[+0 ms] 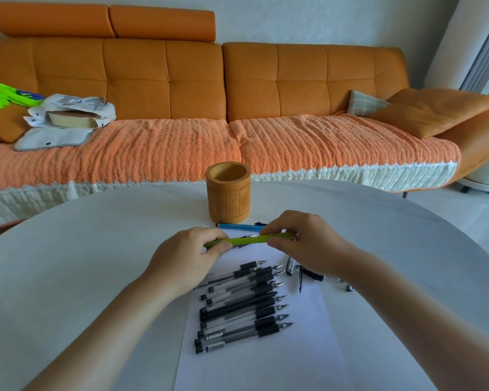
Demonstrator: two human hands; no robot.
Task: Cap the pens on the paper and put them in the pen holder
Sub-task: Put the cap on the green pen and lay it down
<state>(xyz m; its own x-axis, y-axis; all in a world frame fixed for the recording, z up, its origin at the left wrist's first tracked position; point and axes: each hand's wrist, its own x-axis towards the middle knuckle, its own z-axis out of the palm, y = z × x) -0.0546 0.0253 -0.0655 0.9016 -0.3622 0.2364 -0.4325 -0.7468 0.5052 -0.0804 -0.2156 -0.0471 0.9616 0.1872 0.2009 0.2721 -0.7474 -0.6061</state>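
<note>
Misalignment is the main risk — both hands grip one green pen just in front of the pen holder, the left hand pinching the barrel, the right hand pinching the cap end; pushed off-axis, the cap could jam or slip — onto the uncapped black pens nearer on the paper.
</note>
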